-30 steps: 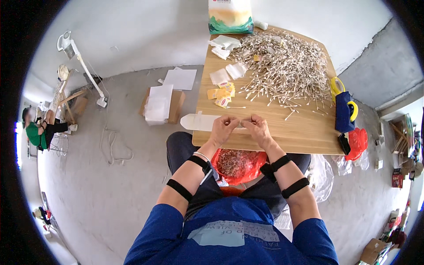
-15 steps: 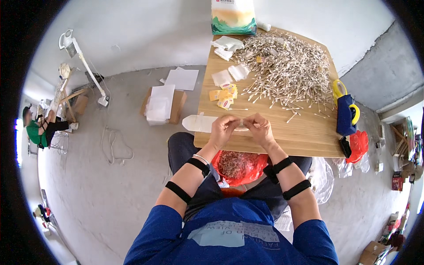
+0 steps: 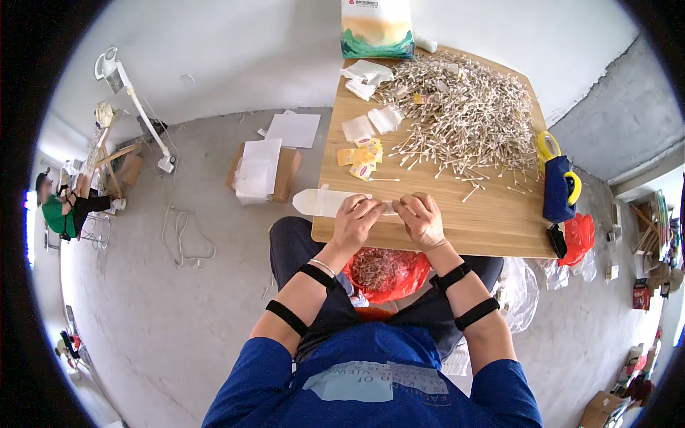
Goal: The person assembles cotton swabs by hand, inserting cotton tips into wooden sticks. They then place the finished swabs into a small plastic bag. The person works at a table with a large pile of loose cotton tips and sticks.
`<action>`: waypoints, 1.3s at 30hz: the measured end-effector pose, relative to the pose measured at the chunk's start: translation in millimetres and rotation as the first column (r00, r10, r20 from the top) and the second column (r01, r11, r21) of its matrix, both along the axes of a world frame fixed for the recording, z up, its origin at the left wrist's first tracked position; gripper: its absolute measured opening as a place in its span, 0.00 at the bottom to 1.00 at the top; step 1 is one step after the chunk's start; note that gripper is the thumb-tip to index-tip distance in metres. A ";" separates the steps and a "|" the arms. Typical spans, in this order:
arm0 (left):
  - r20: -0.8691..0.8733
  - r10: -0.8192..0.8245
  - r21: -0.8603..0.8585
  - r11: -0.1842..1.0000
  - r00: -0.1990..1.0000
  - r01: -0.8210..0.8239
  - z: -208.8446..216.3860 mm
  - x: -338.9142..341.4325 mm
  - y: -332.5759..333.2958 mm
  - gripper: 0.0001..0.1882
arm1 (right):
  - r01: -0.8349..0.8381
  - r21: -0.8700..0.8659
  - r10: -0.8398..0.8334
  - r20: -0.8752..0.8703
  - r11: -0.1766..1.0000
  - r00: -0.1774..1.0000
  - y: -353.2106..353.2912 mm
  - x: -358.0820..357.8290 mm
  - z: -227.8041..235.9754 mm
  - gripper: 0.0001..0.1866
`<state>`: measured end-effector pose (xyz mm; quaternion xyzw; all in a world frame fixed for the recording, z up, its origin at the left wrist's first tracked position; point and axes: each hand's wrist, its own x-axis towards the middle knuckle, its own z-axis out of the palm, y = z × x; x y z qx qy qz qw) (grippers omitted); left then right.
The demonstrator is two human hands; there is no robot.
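At the table's near edge, a long flat whitish plastic sleeve (image 3: pixel 321 202) with a pointed left end lies on the wood. My left hand (image 3: pixel 355 220) is closed over its right part, with thumb and fingers pinched. Close beside it, my right hand (image 3: pixel 422 221) pinches too, and a bit of pale material shows between the fingertips. The fingers hide most of what they grip. Beyond my hands, a big heap of cotton swabs (image 3: pixel 471 118) covers the table's far right. One loose swab (image 3: pixel 384 179) and several small yellow cards (image 3: pixel 364 158) lie just past the sleeve.
A blue tape dispenser (image 3: pixel 558 189) with yellow rolls stands at the table's right edge. A printed bag (image 3: pixel 377 32) stands at the back, near clear packets (image 3: pixel 385 118). Below the table edge is a red bag (image 3: pixel 410 278) of swabs. A person (image 3: pixel 61 210) sits far left.
My hands have turned slightly, knuckles more upward, and still pinch close together. The sleeve has shifted slightly left. The heap and cards stay as they were.
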<state>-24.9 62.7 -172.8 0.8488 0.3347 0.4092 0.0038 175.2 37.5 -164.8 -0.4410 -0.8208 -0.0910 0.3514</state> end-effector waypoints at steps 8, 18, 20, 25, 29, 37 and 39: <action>-0.055 -0.102 -0.021 0.995 0.993 0.101 4.2 -4.4 -1.6 0.17 | -0.033 -0.008 0.033 0.021 0.999 0.999 -4.1 0.1 1.6 0.20; -0.092 -0.057 -0.050 0.997 0.994 0.052 4.4 -0.4 -0.7 0.15 | -0.029 0.003 0.029 0.074 1.000 0.997 -1.7 -0.9 -0.2 0.19; -0.092 -0.026 -0.002 1.000 0.995 0.026 7.8 1.7 -2.4 0.15 | -0.021 0.009 0.020 0.097 1.000 0.995 -0.4 -0.9 -2.1 0.19; -0.122 0.008 0.027 1.000 0.993 -0.005 7.1 1.1 -5.8 0.13 | -0.036 0.030 0.034 0.073 0.999 0.997 -2.4 -1.8 1.0 0.17; -0.108 0.034 0.038 0.999 0.994 -0.030 5.4 3.4 -7.9 0.14 | -0.038 0.042 0.033 0.102 0.998 0.994 -1.7 -1.6 -0.1 0.17; -0.096 0.042 -0.008 0.999 0.995 -0.043 7.5 4.9 -9.4 0.12 | -0.043 -0.010 0.044 0.104 0.999 0.994 -2.9 -1.3 6.5 0.16; -0.066 0.038 -0.063 0.997 0.997 -0.042 12.8 7.2 -1.3 0.11 | -0.046 -0.061 0.045 -0.015 0.997 0.999 0.7 -2.4 6.5 0.14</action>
